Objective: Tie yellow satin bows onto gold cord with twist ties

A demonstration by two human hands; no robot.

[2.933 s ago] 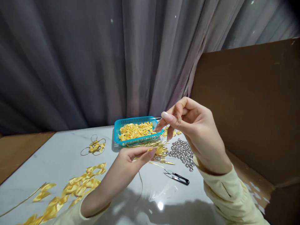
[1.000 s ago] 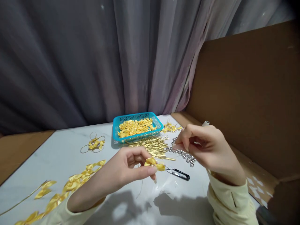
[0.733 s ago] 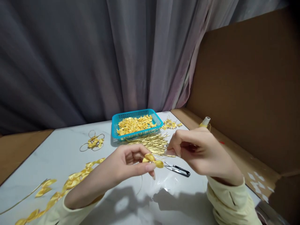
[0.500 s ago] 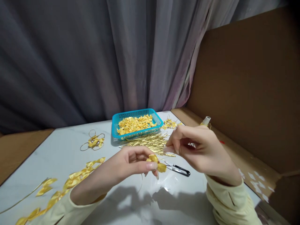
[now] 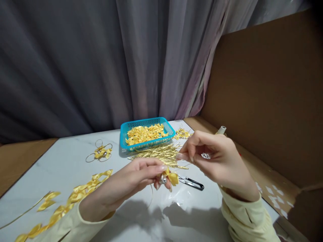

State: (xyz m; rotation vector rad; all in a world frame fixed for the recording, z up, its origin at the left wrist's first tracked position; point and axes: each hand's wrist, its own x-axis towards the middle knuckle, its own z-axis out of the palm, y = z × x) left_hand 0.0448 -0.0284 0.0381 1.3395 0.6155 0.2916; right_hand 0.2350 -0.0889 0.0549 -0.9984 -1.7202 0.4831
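Note:
My left hand point(image 5: 136, 178) pinches a small yellow ribbon bow point(image 5: 171, 176) with a silver bell at its centre, held just above the white table point(image 5: 68, 161). A thin gold cord hangs from it. My right hand point(image 5: 214, 158) hovers to the right of the bow, thumb and forefinger pressed together, with silver bells point(image 5: 205, 155) cupped in its palm. Black thread snips point(image 5: 193, 183) lie on the table just beyond the bow.
A blue basket point(image 5: 146, 132) of yellow ribbon pieces stands at the back, with a pile of gold cords point(image 5: 161, 154) in front. Finished bows lie at the left point(image 5: 100, 154) and behind point(image 5: 183, 133). A chain of yellow bows point(image 5: 75, 193) runs front left. A cardboard wall point(image 5: 264, 94) stands on the right.
My right hand came down from near the basket to the pile of silver bells, then rose holding some. The left hand lifted the yellow bow and turned it, so a bell now shows.

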